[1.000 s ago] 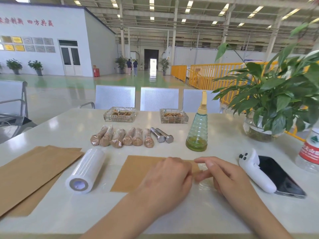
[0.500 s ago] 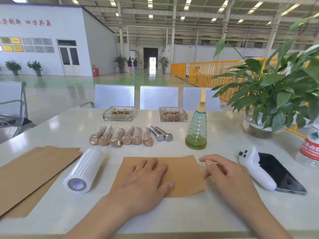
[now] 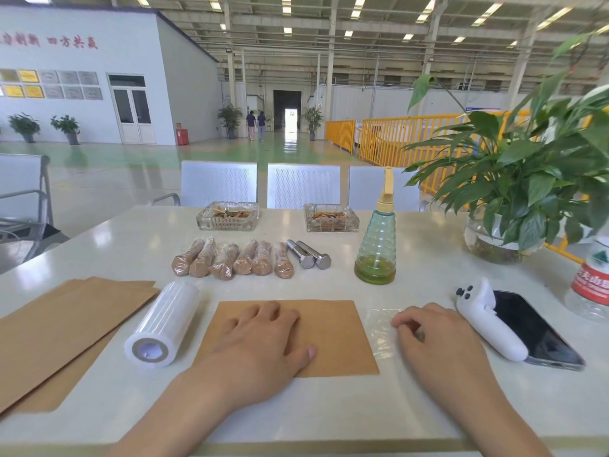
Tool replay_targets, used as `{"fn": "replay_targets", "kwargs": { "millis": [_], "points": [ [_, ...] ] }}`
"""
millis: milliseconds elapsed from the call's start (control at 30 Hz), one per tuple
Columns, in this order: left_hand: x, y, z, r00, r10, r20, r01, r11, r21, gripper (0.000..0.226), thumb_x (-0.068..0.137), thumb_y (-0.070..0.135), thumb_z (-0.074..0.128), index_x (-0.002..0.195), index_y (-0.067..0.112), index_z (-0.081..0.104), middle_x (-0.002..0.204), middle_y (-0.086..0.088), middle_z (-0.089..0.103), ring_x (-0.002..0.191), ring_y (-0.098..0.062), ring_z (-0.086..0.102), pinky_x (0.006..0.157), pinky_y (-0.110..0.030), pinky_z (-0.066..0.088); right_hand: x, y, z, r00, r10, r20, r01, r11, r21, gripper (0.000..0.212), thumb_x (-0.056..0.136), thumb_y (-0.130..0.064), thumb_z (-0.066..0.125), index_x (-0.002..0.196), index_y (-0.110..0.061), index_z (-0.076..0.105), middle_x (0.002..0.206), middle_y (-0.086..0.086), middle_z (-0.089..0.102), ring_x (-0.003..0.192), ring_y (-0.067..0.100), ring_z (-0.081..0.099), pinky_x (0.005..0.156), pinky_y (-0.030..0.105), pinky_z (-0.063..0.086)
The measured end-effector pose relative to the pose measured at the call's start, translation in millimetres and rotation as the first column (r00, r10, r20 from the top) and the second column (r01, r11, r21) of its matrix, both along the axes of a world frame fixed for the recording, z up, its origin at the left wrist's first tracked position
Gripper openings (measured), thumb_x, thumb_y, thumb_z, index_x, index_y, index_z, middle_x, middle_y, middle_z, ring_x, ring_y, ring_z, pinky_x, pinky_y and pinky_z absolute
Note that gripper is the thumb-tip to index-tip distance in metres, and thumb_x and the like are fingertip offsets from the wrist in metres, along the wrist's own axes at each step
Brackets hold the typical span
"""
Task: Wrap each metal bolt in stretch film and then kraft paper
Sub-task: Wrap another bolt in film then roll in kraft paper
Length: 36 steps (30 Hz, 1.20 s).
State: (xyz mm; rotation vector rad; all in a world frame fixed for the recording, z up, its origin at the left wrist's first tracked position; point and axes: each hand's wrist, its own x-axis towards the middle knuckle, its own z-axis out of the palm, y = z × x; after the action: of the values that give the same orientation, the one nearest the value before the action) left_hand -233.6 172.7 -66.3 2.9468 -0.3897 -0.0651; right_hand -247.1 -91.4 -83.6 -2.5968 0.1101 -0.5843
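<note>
- Head view from where I watch, looking down over a pale table (image 3: 329, 407), listed left to right, with each place given relative to the single kraft paper sheet (image 3: 329, 334) lying flat in front of me.
- Far left of the sheet: a stack of larger kraft paper (image 3: 59, 334), flat on the table.
- Just left of the sheet: a roll of stretch film (image 3: 164, 324) on its side, its open core facing me.
- On the sheet: my left hand (image 3: 263, 344), palm down, fingers straight and spread, pressing the paper flat and grasping nothing.
- Beyond the sheet: a row of six wrapped bolts (image 3: 230, 260) in brown paper under shiny film, side by side, and touching their right end two bare metal bolts (image 3: 309, 253), heads toward me.
- Farther beyond: two glass ashtrays (image 3: 227, 216).
- Just right of the sheet: a loose piece of clear film (image 3: 382, 331) flat on the table, its left edge at the sheet's right edge.
- On that film's right part: my right hand (image 3: 431, 334), fingers curled down with the tips on the film; I cannot tell whether they pinch it.
- Beyond and right of the sheet: a green spray bottle (image 3: 375, 245).
- Well right: a white controller (image 3: 487, 321) lying on a dark phone (image 3: 534, 331), then a leafy plant (image 3: 534, 179) in a glass bowl and a water bottle (image 3: 590, 285) at the edge.
</note>
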Motion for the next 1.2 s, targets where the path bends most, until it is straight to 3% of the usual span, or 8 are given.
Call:
{"fn": "replay_targets", "kwargs": {
  "millis": [200, 400, 567, 633, 700, 900, 1067, 1200],
  "points": [
    [-1, -4, 2, 1.000, 0.014, -0.009, -0.014, 1.000, 0.017, 0.061, 0.094, 0.073, 0.035, 0.145, 0.039, 0.034, 0.155, 0.007, 0.030, 0.147, -0.020, 0.023, 0.118, -0.042, 0.024, 1, -1, -3, 0.997, 0.047, 0.061, -0.046, 0.998, -0.031, 0.019, 0.093, -0.024, 0.062, 0.094, -0.041, 0.071, 0.085, -0.018, 0.060, 0.090, 0.009, 0.047, 0.082, 0.032, 0.042],
    [2, -6, 14, 1.000, 0.005, 0.003, -0.005, 1.000, 0.026, 0.064, 0.089, 0.078, 0.041, 0.140, 0.039, 0.040, 0.151, 0.008, 0.029, 0.145, -0.020, 0.024, 0.114, -0.042, 0.029, 0, 2, -4, 0.954, 0.278, 0.112, -0.270, 0.959, -0.082, 0.020, 0.095, -0.030, 0.060, 0.103, -0.046, 0.070, 0.105, -0.035, 0.058, 0.112, -0.004, 0.043, 0.093, 0.029, 0.038],
    [32, -22, 35, 0.947, 0.061, 0.316, -0.003, 0.984, -0.180, 0.041, 0.102, 0.050, 0.042, 0.138, 0.032, 0.046, 0.135, 0.006, 0.047, 0.128, -0.022, 0.042, 0.099, -0.039, 0.042, 3, 7, -5, 0.904, 0.421, 0.081, -0.404, 0.900, -0.165, 0.028, 0.097, -0.044, 0.045, 0.113, -0.047, 0.069, 0.113, -0.034, 0.057, 0.119, -0.003, 0.043, 0.100, 0.027, 0.036],
    [56, -32, 41, 0.926, 0.061, 0.374, -0.004, 0.988, -0.152, 0.034, 0.103, 0.034, 0.043, 0.134, 0.025, 0.052, 0.128, 0.000, 0.055, 0.121, -0.027, 0.048, 0.090, -0.038, 0.043, 4, 9, -5, 0.893, 0.448, 0.052, -0.432, 0.883, -0.185, 0.037, 0.096, -0.050, 0.037, 0.116, -0.048, 0.068, 0.115, -0.033, 0.056, 0.121, -0.004, 0.041, 0.101, 0.026, 0.035],
    [80, -42, 44, 0.932, 0.068, 0.356, -0.036, 0.995, -0.097, 0.033, 0.101, 0.025, 0.043, 0.131, 0.021, 0.055, 0.127, -0.004, 0.057, 0.120, -0.030, 0.049, 0.091, -0.040, 0.043, 4, 8, -4, 0.890, 0.455, 0.037, -0.441, 0.878, -0.189, 0.039, 0.096, -0.052, 0.034, 0.118, -0.047, 0.066, 0.115, -0.033, 0.055, 0.121, -0.003, 0.041, 0.100, 0.025, 0.035],
    [126, -52, 29, 0.982, 0.065, 0.175, -0.085, 0.990, 0.111, 0.048, 0.097, 0.022, 0.043, 0.145, 0.020, 0.044, 0.147, -0.007, 0.046, 0.136, -0.032, 0.040, 0.113, -0.048, 0.031, 4, 9, -3, 0.892, 0.451, 0.037, -0.438, 0.881, -0.181, 0.043, 0.094, -0.055, 0.032, 0.116, -0.043, 0.067, 0.114, -0.032, 0.054, 0.118, -0.007, 0.038, 0.102, 0.021, 0.031],
    [133, -46, 23, 0.959, 0.077, 0.274, -0.103, 0.991, 0.081, 0.036, 0.095, 0.025, 0.042, 0.130, 0.024, 0.050, 0.131, -0.006, 0.060, 0.122, -0.031, 0.048, 0.102, -0.046, 0.037, 4, 10, 0, 0.889, 0.457, 0.012, -0.447, 0.874, -0.189, 0.041, 0.095, -0.053, 0.034, 0.120, -0.043, 0.065, 0.116, -0.031, 0.052, 0.120, -0.008, 0.034, 0.103, 0.019, 0.028],
    [129, -44, 21, 0.967, 0.059, 0.249, -0.084, 0.992, 0.093, 0.048, 0.092, 0.027, 0.044, 0.140, 0.032, 0.043, 0.137, -0.005, 0.056, 0.126, -0.033, 0.044, 0.104, -0.047, 0.034, 3, 10, -1, 0.886, 0.463, 0.004, -0.453, 0.869, -0.202, 0.034, 0.098, -0.050, 0.039, 0.122, -0.044, 0.062, 0.117, -0.032, 0.051, 0.121, -0.007, 0.034, 0.103, 0.019, 0.028]
  ]
}}
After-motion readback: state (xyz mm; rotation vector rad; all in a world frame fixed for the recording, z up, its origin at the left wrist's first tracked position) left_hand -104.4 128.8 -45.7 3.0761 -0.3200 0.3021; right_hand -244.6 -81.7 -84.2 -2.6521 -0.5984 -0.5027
